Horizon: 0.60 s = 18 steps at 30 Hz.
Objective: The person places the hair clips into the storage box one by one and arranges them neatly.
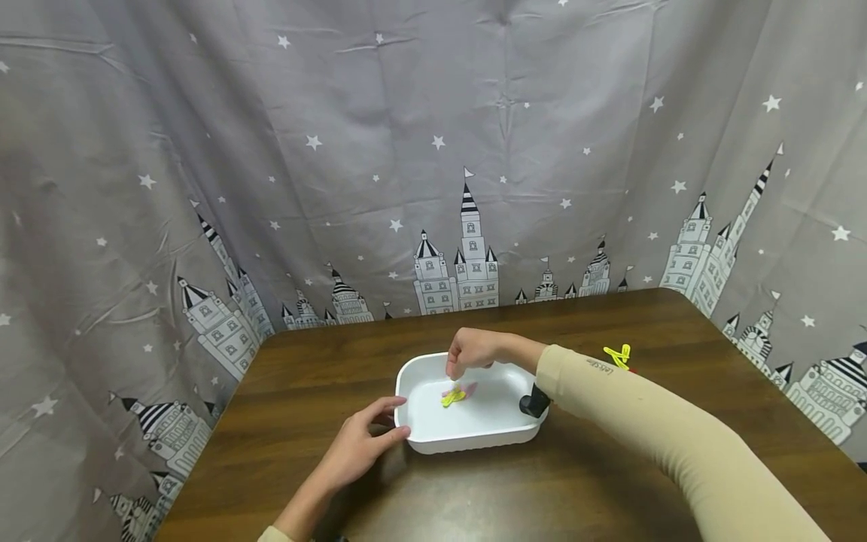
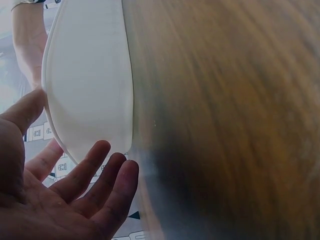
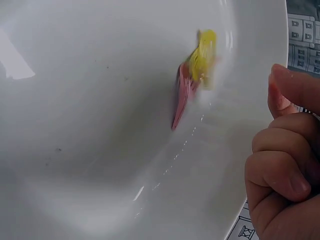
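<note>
A white tray (image 1: 467, 434) stands on the wooden table, a pink hair clip (image 3: 184, 92) and a yellow hair clip (image 3: 202, 57) inside it, the yellow one blurred and overlapping the pink. My left hand (image 1: 366, 440) touches the tray's left end, thumb and forefinger spread along the rim; its other fingers (image 2: 122, 187) stay loosely extended beside the outer wall. Over the tray's far side hangs my right hand (image 1: 470, 351), fingers curled and thumb tip meeting the forefinger. Nothing shows between those fingertips in the right wrist view. The clips lie just below it.
More yellow hair clips (image 1: 618, 356) lie on the table (image 1: 325, 361) to the right, beyond my right forearm, with a bit of red beside them. A black wrist device (image 1: 535, 403) overlaps the tray's right end. Behind the table hangs a grey castle-print curtain (image 1: 379, 150).
</note>
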### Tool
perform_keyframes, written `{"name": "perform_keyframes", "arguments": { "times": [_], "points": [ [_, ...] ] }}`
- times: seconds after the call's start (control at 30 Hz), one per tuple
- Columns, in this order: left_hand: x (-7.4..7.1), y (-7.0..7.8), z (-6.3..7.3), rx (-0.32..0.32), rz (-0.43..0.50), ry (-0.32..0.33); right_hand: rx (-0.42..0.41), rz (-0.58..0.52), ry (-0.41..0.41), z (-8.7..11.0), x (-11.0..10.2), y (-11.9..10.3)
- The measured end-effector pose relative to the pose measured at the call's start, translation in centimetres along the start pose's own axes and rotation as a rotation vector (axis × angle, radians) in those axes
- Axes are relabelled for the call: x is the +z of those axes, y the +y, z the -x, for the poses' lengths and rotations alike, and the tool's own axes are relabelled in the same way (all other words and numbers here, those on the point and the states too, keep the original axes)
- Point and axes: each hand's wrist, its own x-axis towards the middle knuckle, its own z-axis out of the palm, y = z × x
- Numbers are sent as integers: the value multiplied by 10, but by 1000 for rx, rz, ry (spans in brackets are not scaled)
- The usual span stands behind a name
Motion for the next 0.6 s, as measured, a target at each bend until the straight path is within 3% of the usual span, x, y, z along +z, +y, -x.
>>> {"name": "perform_keyframes", "arguments": {
  "times": [0.27,0.6],
  "points": [
    [-2,2,-1,-38,11,-2,-20,7,18,12,-14,-1],
    [-1,1,-2,-60,0,-14,-59,-33,50,42,-37,1]
  ]
}}
